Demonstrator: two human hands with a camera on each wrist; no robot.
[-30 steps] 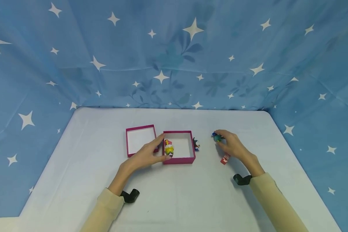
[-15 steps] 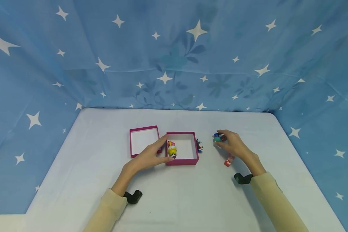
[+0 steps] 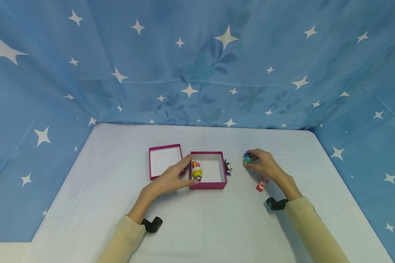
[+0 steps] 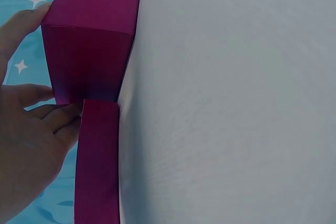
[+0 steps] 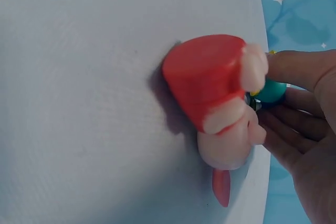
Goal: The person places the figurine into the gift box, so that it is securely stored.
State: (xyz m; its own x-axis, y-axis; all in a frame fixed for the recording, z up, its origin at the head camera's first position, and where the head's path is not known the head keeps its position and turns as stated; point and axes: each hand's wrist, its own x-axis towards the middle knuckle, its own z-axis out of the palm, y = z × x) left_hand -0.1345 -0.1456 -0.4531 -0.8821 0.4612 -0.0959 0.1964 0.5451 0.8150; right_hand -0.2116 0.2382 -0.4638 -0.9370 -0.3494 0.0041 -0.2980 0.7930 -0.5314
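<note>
My left hand [image 3: 166,180] grips the left side of an open magenta box [image 3: 208,186], thumb at the near corner and index finger at the far one. Inside the box, along its left wall, lies a yellow and white figurine [image 3: 196,173]. Between the thumb and fingers of my right hand [image 3: 266,166] is a teal and blue figurine [image 3: 247,160], partly hidden by the red one in the right wrist view. A red and pink figurine [image 5: 207,82] lies on the table below that hand. Against the box's right wall sits a black and white figurine [image 3: 228,168].
The shallow magenta lid [image 3: 164,162] lies inside up, left of the box, its near right corner behind my left fingers. Under everything is a white-covered table [image 3: 204,226]. A blue curtain [image 3: 197,65] with white stars stands along the back and sides.
The head view has shifted, so the scene sits slightly farther right and lower. More of the teal and blue figurine shows in my right fingers. My left hand stays at the box.
</note>
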